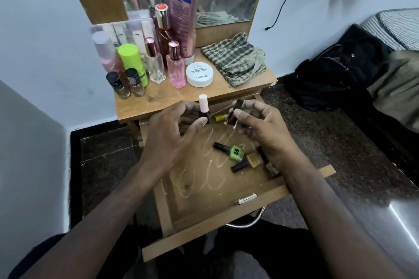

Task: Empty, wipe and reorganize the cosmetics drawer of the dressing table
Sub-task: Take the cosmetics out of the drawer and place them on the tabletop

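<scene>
The drawer (217, 217) stands pulled out, with a green polish bottle (237, 153) lying near its right edge. Above the drawer's far edge, the left hand (174, 133) pinches a dark bottle with a white cap (204, 108), and the right hand (260, 127) grips a dark red bottle (233, 115). Beyond, a checked cloth (235, 59) lies at the dressing table's (158, 102) back right corner.

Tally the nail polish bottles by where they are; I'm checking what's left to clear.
Held in the hands: 2 (white-capped bottle, dark red bottle)
Lying in the drawer: 4 visible
Standing on the tabletop: 2
Total: 8
</scene>
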A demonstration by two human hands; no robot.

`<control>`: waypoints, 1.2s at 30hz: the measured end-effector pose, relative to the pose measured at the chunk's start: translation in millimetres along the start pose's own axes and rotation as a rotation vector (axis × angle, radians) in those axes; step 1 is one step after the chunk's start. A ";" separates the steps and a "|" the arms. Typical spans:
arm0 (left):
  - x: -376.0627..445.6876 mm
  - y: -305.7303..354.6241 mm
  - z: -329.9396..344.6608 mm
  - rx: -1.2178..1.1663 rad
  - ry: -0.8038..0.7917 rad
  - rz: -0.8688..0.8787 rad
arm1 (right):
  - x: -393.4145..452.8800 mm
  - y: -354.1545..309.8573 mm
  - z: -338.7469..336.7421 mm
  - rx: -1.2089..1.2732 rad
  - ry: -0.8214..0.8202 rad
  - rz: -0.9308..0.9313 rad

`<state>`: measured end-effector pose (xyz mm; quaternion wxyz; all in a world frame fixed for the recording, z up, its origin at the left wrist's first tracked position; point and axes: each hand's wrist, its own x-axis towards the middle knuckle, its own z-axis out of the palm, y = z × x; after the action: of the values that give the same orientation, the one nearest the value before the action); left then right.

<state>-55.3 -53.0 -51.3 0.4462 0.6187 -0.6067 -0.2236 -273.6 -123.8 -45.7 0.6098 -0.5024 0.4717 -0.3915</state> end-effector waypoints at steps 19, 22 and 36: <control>-15.0 -45.6 -104.6 0.178 0.452 -0.021 | 18.5 -0.4 180.2 -0.529 0.113 -0.711; -12.3 -48.9 -107.1 0.178 0.447 -0.033 | 23.3 4.3 181.7 -0.568 0.148 -0.727; -6.6 -58.6 -103.9 0.100 0.472 -0.138 | 23.8 5.1 175.7 -0.557 0.143 -0.711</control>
<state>60.9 -25.5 -49.2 0.5280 0.7150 -0.4525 -0.0728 -97.5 -102.6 -46.3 0.2452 -0.7497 0.3981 -0.4683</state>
